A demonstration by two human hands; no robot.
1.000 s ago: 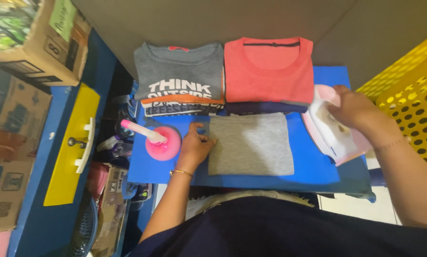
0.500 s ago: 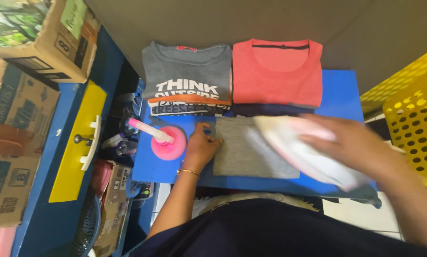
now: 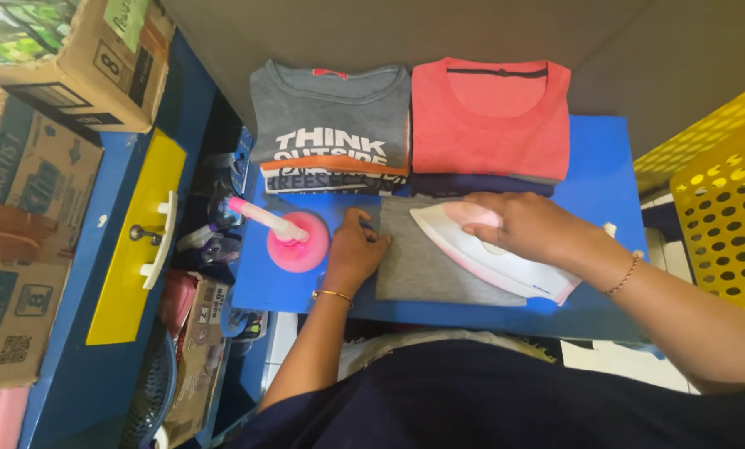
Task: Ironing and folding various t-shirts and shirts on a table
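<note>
My right hand (image 3: 526,226) grips the white and pink iron (image 3: 493,254), pressed flat on the grey cloth (image 3: 426,270) at the middle of the blue table (image 3: 597,158). My left hand (image 3: 351,254) lies open, fingers pinning the cloth's left edge, just beside the pink spray bottle (image 3: 293,239).

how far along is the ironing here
Done: a folded grey printed t-shirt and a folded coral t-shirt lie at the back of the blue ironing board. In hand: the right hand presses the iron on a small grey cloth, which the left hand pins flat. Left: folding this piece.
</note>
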